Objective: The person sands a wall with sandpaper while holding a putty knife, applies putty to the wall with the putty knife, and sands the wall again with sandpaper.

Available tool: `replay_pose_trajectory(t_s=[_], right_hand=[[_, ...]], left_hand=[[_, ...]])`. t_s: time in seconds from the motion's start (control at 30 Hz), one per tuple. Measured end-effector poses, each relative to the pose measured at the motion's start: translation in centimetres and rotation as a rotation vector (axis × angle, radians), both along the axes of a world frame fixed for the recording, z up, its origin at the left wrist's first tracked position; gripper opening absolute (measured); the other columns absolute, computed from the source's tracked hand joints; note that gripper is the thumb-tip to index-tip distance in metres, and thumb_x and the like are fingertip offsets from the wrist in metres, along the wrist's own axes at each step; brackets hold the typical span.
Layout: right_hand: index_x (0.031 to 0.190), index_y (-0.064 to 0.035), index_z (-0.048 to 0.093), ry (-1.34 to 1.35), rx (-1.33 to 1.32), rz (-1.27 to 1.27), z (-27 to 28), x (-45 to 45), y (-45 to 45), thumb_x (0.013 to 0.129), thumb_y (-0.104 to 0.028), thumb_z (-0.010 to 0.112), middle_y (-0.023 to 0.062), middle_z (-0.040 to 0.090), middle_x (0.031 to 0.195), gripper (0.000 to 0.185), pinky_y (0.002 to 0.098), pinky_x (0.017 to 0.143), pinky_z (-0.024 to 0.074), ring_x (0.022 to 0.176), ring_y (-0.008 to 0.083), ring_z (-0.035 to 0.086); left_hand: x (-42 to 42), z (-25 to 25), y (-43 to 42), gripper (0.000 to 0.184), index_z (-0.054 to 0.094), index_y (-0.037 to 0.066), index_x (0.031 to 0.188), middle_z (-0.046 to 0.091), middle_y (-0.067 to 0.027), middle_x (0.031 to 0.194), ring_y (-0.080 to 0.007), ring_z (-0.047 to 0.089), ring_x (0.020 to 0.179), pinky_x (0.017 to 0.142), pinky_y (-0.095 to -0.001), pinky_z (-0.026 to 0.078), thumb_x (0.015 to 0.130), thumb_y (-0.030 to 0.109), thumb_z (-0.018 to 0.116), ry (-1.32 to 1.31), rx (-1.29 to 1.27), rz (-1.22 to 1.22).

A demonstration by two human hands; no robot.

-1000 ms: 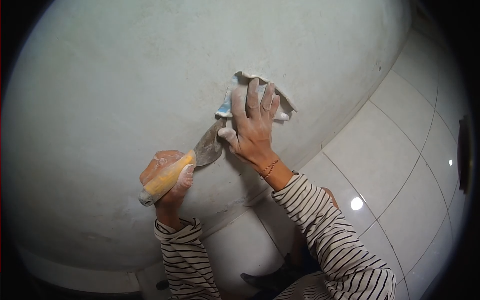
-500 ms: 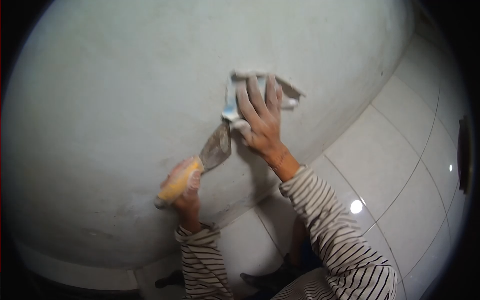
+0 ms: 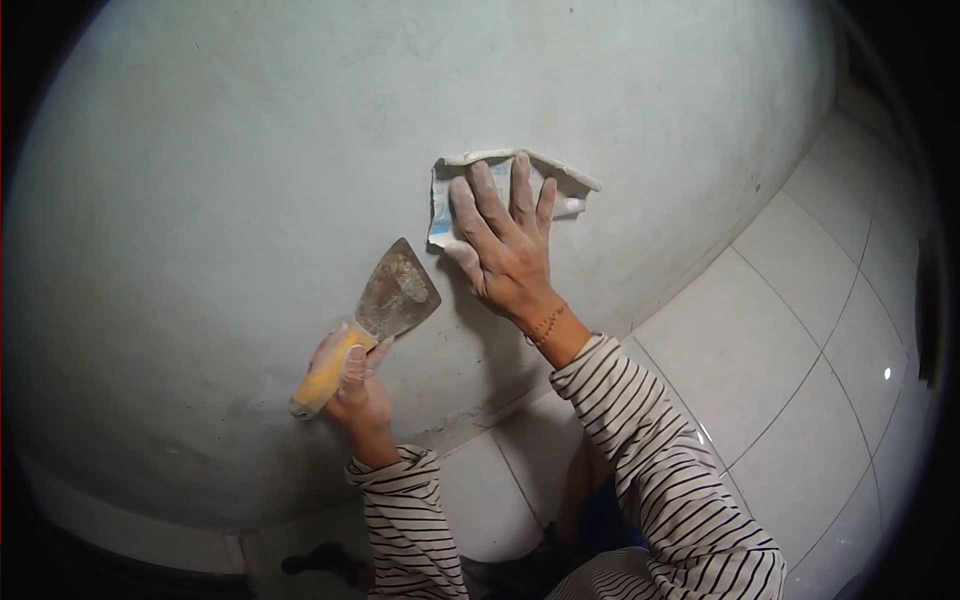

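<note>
My left hand is wrapped round the yellow handle of a putty knife. Its broad metal blade is smeared and points up, a short way below and left of a folded, torn-edged sheet with pale blue print. Over that sheet lies my right hand, dusty fingers spread, pressing it against the wall. The thumb sits at the sheet's lower edge. Part of the sheet is hidden under the fingers, and its top and right borders curl outward.
The grey-white wall fills most of the view and carries small marks and stains. Pale floor tiles run along its base at the right and bottom. A dark object stands at the far right edge. Legs and dark footwear show below.
The putty knife has come away from the sheet's lower corner, down and left, its blade face now turned more into view. My right hand stays spread on the sheet.
</note>
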State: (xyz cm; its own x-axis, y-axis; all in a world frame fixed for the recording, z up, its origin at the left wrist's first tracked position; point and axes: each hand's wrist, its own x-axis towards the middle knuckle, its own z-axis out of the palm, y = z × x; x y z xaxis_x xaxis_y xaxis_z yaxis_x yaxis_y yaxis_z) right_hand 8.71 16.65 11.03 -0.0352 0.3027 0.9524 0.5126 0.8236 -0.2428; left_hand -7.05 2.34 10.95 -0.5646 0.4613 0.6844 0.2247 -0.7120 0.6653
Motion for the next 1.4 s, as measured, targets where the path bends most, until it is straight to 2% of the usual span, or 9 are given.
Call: replay_pose_trajectory(t_s=[0.17, 0.27, 0.57, 0.67, 0.73, 0.87, 1.0, 1.17, 1.4], right_hand=[[0.129, -0.0037, 0.046, -0.028, -0.134, -0.02, -13.6, -2.0, -0.3, 0.091, -0.043, 0.039, 0.0148, 0.031, 0.143, 0.055, 0.061, 0.105, 0.0032, 0.133, 0.0484, 0.013], [0.129, 0.0015, 0.044, 0.122, -0.117, -0.008, -13.6, -3.5, -1.4, 0.092, -0.043, 0.037, 0.0196, 0.029, 0.143, 0.058, 0.0627, 0.104, 0.0066, 0.131, 0.0521, 0.012], [0.131, 0.0012, 0.041, 0.294, 0.03, -0.068, -0.7, -3.2, -0.3, 0.092, -0.043, 0.039, 0.0168, 0.026, 0.145, 0.06, 0.0616, 0.104, 0.004, 0.132, 0.0506, 0.009], [0.128, -0.0002, 0.046, 0.234, 0.01, -0.044, -2.7, -2.0, -0.8, 0.091, -0.043, 0.042, 0.0165, 0.035, 0.141, 0.056, 0.0606, 0.105, 0.0053, 0.133, 0.0487, 0.013], [0.121, 0.001, 0.052, 0.05, 0.018, -0.032, -9.6, -3.3, -0.9, 0.089, -0.043, 0.045, 0.0175, 0.04, 0.137, 0.055, 0.0616, 0.105, 0.0065, 0.131, 0.0504, 0.016], [0.114, 0.0022, 0.057, 0.164, -0.003, -0.022, -10.3, -4.7, -1.6, 0.088, -0.041, 0.049, 0.0169, 0.043, 0.135, 0.051, 0.0631, 0.104, 0.0061, 0.13, 0.0522, 0.017], [0.125, -0.0057, 0.051, 0.168, 0.048, -0.036, 1.9, -3.3, -2.2, 0.086, -0.036, 0.054, 0.0111, 0.04, 0.138, 0.049, 0.0576, 0.106, 0.0108, 0.132, 0.0443, 0.021], [0.124, -0.0067, 0.053, 0.138, -0.043, -0.015, -6.0, -4.9, -1.7, 0.089, -0.031, 0.05, 0.0104, 0.042, 0.137, 0.042, 0.0569, 0.107, 0.009, 0.133, 0.0427, 0.021], [0.121, 0.0013, 0.053, 0.261, 0.089, -0.012, 3.8, -3.6, -1.9, 0.087, -0.019, 0.053, 0.018, 0.046, 0.132, 0.039, 0.053, 0.108, 0.0069, 0.133, 0.0401, 0.023]], left_hand=[[-1.0, 1.0, -0.1, 0.034, 0.048, 0.0, 0.115, 0.049, -0.0116, 0.113, -0.0262, 0.053, 0.104, 0.08, -0.0471, 0.052, 0.085, 0.012, 0.058, 0.105, -0.026, -0.037], [-0.9, 0.7, 0.1, 0.036, 0.048, 0.0, 0.115, 0.047, -0.0118, 0.115, -0.0267, 0.051, 0.106, 0.081, -0.0491, 0.051, 0.084, 0.013, 0.059, 0.066, -0.025, -0.046], [-1.0, 0.3, -0.7, 0.034, 0.05, -0.006, 0.109, 0.05, -0.014, 0.109, -0.0274, 0.053, 0.101, 0.075, -0.0455, 0.055, 0.082, 0.012, 0.058, 0.104, -0.008, -0.032], [-2.5, 0.0, -0.7, 0.035, 0.052, -0.006, 0.108, 0.054, -0.0133, 0.104, -0.0253, 0.053, 0.101, 0.082, -0.0426, 0.049, 0.079, 0.012, 0.06, 0.373, -0.061, 0.214], [-3.1, -1.1, -0.3, 0.037, 0.05, -0.005, 0.11, 0.052, -0.0139, 0.107, -0.0264, 0.053, 0.102, 0.079, -0.0447, 0.052, 0.08, 0.015, 0.06, 0.31, -0.032, 0.156], [-2.9, -0.4, 0.1, 0.039, 0.049, -0.003, 0.112, 0.05, -0.0147, 0.108, -0.028, 0.053, 0.102, 0.076, -0.0485, 0.053, 0.08, 0.017, 0.06, 0.261, -0.029, 0.092], [-2.3, -0.4, -0.2, 0.039, 0.049, -0.002, 0.112, 0.051, -0.014, 0.109, -0.028, 0.053, 0.102, 0.076, -0.049, 0.052, 0.08, 0.016, 0.061, 0.191, -0.029, 0.088], [-2.1, 0.7, 1.1, 0.039, 0.049, -0.002, 0.112, 0.051, -0.0123, 0.109, -0.0268, 0.054, 0.1, 0.077, -0.0488, 0.051, 0.081, 0.017, 0.063, 0.113, -0.036, 0.008], [-2.3, -0.5, 0.5, 0.039, 0.051, -0.001, 0.109, 0.052, -0.0116, 0.107, -0.0253, 0.055, 0.098, 0.077, -0.0472, 0.052, 0.078, 0.017, 0.065, 0.145, -0.041, 0.046]])
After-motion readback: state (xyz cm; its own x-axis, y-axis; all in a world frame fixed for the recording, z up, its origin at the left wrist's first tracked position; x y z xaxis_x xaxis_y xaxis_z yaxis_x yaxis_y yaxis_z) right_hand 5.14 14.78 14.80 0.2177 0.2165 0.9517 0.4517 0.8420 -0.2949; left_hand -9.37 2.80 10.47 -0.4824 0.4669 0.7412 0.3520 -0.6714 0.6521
